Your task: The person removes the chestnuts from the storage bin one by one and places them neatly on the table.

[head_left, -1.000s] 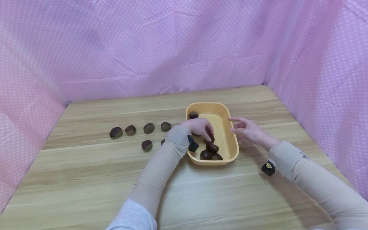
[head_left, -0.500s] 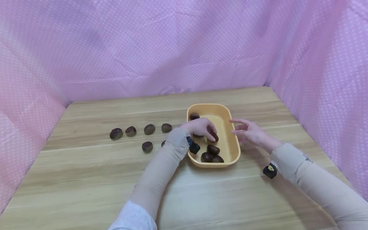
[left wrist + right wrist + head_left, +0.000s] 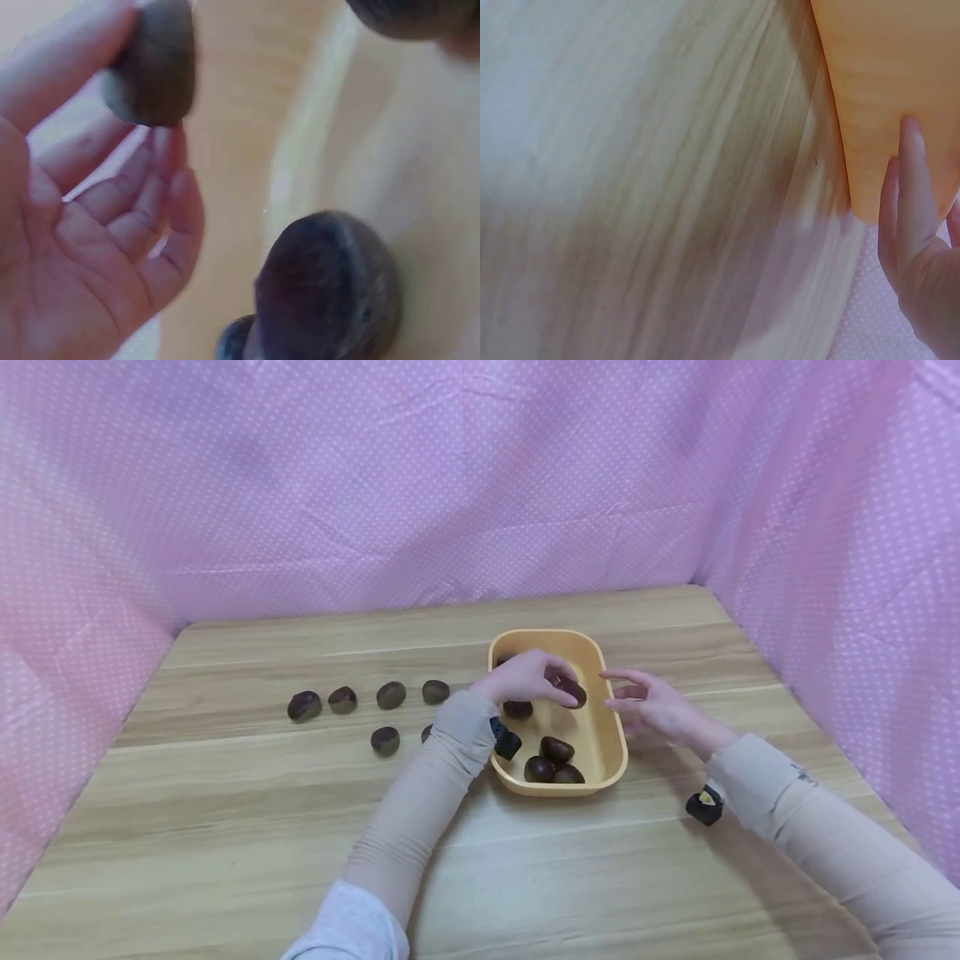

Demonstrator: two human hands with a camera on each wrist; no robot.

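Chestnut [image 3: 575,693] — in left hand [image 3: 527,677] — at the fingertips [image 3: 559,696]

A broad tabletop [image 3: 225,810] in pale wood grain is seen, its streaks run roughly between 9 and 3 o'clock and its rounded far corners set at 11 and 1 o'clock. An orange-yellow, oblong plastic bin with rounded corners [image 3: 558,790] is stood upright at about 2 o'clock from the middle. At 9 o'clock from the bin, four rounded, dark brown chestnuts [image 3: 391,695] are spaced apart in a row. At 6 o'clock from that row's right-hand pair, two more [image 3: 386,741] are laid, the right one [image 3: 427,732] partly hidden.
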